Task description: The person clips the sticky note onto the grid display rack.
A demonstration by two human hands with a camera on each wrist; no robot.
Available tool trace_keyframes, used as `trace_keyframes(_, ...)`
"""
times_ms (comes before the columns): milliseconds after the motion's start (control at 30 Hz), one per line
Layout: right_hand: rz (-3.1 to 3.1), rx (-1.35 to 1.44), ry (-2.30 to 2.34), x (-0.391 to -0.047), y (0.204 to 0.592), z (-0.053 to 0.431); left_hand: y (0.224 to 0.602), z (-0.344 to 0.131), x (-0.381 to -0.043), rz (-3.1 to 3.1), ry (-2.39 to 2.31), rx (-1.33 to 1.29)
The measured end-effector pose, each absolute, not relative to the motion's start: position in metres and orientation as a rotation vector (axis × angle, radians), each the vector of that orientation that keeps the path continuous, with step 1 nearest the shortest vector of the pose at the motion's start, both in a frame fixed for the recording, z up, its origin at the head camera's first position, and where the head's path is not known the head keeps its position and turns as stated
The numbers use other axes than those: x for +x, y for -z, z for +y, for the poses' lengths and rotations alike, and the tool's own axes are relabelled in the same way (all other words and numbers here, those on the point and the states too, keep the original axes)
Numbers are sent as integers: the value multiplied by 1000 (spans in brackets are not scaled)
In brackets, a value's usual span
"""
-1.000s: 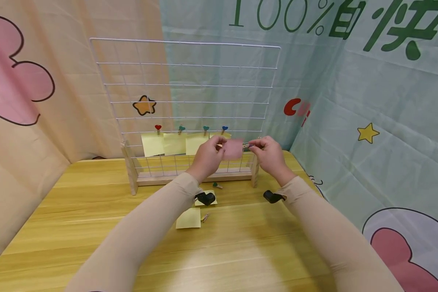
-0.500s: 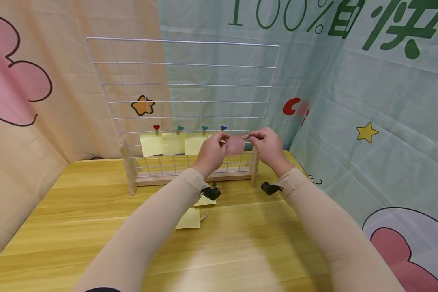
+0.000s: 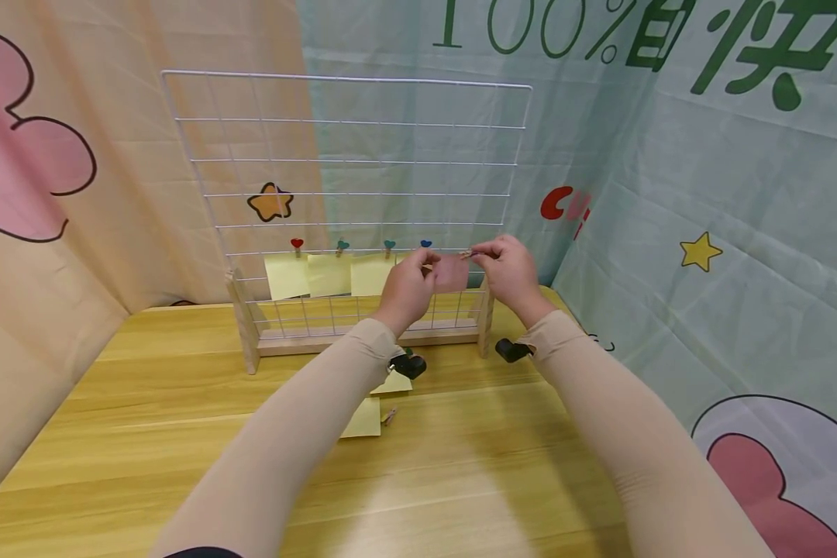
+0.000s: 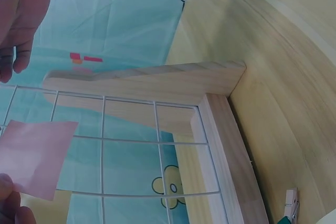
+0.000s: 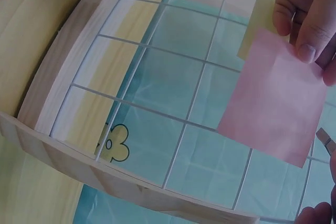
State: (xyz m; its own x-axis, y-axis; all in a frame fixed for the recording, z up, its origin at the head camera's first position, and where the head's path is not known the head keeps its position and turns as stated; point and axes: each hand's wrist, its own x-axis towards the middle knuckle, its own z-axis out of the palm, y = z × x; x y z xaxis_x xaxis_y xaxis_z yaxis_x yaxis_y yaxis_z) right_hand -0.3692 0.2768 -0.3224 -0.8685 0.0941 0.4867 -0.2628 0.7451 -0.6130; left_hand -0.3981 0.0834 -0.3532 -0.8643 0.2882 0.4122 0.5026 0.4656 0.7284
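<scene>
My left hand (image 3: 408,293) pinches a pink sticky note (image 3: 452,273) by its left edge, in front of the lower right part of a white wire grid (image 3: 363,162). A small wooden clothespin (image 5: 326,140) is pinched between the fingertips of my right hand (image 3: 511,273), close to the note's upper right corner. In the right wrist view the clothespin's tip sits just off the pink note's edge. Left of the note, several yellow sticky notes (image 3: 286,277) hang in a row from heart-topped clothespins (image 3: 297,245); my left hand partly covers the rightmost one.
The grid stands in a wooden base (image 3: 370,343) at the back of the wooden table (image 3: 181,449). In front of it lie yellow sticky notes (image 3: 363,418), a clothespin (image 3: 389,416) and a green-topped clothespin (image 4: 290,207). Printed curtains (image 3: 669,310) enclose the back and sides.
My right hand has risen with the clothespin, from beside the pink note to its upper corner. My left hand and the note have shifted slightly up and right.
</scene>
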Motion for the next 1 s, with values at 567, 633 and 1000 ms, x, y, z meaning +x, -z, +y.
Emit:
trace_keyframes(567,-2452,144,-900,-380,316,271,357,87,-402,-2463,1391,-643)
trace_keyframes(633,-2459,150,-889,-381,314,271,357,88,-403,-2465,1394,-638)
trace_keyframes(1000,-2514,159,-813,-384,309,271,357,90,-405,-2470,1337,-627)
